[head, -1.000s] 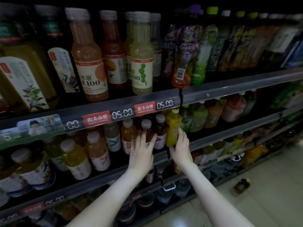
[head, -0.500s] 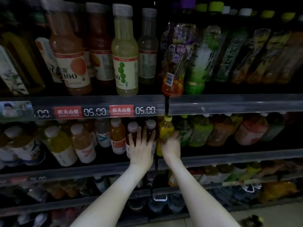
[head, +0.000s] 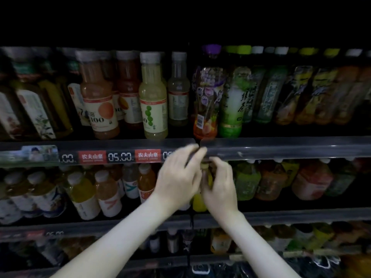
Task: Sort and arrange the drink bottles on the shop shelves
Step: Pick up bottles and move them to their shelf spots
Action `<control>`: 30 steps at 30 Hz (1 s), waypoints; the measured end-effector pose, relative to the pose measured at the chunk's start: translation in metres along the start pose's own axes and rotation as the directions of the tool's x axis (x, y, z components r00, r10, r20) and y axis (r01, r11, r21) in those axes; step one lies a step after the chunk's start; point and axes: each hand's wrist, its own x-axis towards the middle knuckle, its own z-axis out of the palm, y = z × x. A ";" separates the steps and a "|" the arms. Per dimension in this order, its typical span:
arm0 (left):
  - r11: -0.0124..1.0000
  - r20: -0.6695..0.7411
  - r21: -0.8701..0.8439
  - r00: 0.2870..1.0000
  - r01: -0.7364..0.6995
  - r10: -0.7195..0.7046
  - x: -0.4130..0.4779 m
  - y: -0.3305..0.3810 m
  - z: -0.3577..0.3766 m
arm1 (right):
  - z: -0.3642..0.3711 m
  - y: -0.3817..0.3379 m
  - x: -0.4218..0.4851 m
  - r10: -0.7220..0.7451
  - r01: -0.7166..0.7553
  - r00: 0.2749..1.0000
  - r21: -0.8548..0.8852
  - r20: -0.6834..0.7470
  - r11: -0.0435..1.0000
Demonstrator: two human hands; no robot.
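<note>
Both your forearms bare, reaching forward and up, wrists near each other. Your left hand (head: 177, 177): back to camera, fingers loosely extended, tips blurred. Your right hand (head: 219, 185): just beside it, fingers curled round the yellow bottle (head: 198, 202)

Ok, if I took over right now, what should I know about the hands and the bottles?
Right hand: grips the yellow bottle near its neck.
Left hand: on the bottle's other side, fingers up by the price rail. It is blurred, so its grip cannot be told.
Yellow bottle: upright at the front of the middle shelf, left of the green bottle.
Done: other bottles stand in rows.
Left: probably settle the yellow bottle, let go, then sort the rest.
</note>
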 end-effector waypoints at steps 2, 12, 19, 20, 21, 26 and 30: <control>0.997 -0.066 0.057 0.997 0.043 -0.039 0.030 -0.014 -0.010 | -0.009 -0.007 0.033 -0.019 0.017 0.996 -0.025 -0.082 1.000; 0.717 0.248 -0.024 0.698 0.697 -0.671 0.077 -0.072 -0.037 | 0.016 -0.067 0.099 0.101 -0.126 0.979 0.137 0.179 0.982; 0.691 0.265 0.012 0.664 0.723 -0.699 0.082 -0.076 -0.039 | 0.039 -0.082 0.123 0.211 -0.289 0.890 0.142 0.404 0.947; 0.697 0.249 0.039 0.669 0.716 -0.700 0.084 -0.076 -0.037 | 0.042 -0.083 0.126 0.202 -0.285 0.888 0.148 0.413 0.947; 0.705 0.241 0.062 0.675 0.706 -0.697 0.085 -0.075 -0.035 | 0.045 -0.083 0.126 0.197 -0.282 0.887 0.152 0.418 0.947; 0.785 0.250 0.011 0.758 0.619 -0.602 0.061 -0.080 -0.044 | 0.054 -0.083 0.103 0.160 -0.210 0.931 0.120 0.329 0.970; 0.947 0.033 -0.043 0.948 0.317 -0.316 -0.009 -0.078 -0.067 | 0.062 -0.088 0.051 -0.037 0.023 0.989 0.099 0.144 0.995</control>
